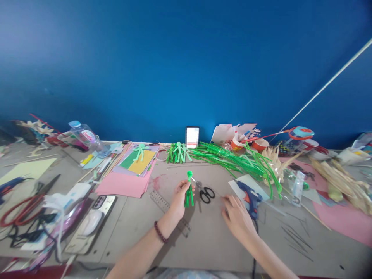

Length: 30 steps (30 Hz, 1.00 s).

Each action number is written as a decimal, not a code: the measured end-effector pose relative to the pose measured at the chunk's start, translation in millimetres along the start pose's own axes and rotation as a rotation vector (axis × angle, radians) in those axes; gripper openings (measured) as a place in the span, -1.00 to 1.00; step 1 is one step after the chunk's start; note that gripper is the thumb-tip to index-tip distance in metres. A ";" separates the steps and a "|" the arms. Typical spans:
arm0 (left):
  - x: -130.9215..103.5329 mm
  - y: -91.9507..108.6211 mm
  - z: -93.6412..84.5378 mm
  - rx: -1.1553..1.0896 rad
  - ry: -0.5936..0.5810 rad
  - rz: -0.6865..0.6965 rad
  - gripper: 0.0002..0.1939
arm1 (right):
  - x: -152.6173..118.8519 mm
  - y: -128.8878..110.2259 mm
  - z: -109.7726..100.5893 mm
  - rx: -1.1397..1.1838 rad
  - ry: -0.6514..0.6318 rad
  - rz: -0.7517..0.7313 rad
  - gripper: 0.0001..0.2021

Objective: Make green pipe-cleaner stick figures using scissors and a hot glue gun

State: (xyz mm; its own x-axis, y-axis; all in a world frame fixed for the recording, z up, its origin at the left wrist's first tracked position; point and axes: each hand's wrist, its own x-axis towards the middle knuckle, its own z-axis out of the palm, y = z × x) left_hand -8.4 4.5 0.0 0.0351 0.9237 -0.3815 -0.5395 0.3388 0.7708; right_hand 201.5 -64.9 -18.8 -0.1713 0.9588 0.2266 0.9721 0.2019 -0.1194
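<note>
My left hand pinches a small green pipe-cleaner figure upright, its legs hanging below my fingers. Just right of it lie black-handled scissors, their blades partly behind the figure. A clear ruler passes under my left forearm. My right hand rests low over the tabletop with its fingers apart, holding nothing. Beside that hand is a blue hot glue gun, lying partly on pale paper. Several finished-looking green figures stand together at the back.
Long green pipe cleaners spread across the back right. On the left are pink paper, a phone with a white case on it, large red-handled scissors and a bottle. Dark wires lie at right. A blue wall rises behind.
</note>
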 end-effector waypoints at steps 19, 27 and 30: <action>1.8 2.8 -1.1 -0.020 0.005 0.016 -0.69 | -81.5 -33.7 19.0 -0.120 0.041 -0.027 -0.44; 3.8 2.3 -3.6 -0.013 -0.018 0.020 -0.70 | -103.1 -29.0 9.4 -0.121 0.110 -0.268 -0.29; 2.9 3.2 -2.2 -0.013 -0.007 0.009 -0.68 | -100.7 -28.5 5.6 -0.127 0.133 -0.303 -0.27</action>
State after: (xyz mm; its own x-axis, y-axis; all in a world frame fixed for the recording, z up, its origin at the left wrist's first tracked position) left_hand -11.8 7.8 0.2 0.0360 0.9279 -0.3711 -0.5506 0.3283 0.7675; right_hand 190.1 -166.1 -43.6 -0.4411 0.8228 0.3584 0.8938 0.4390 0.0922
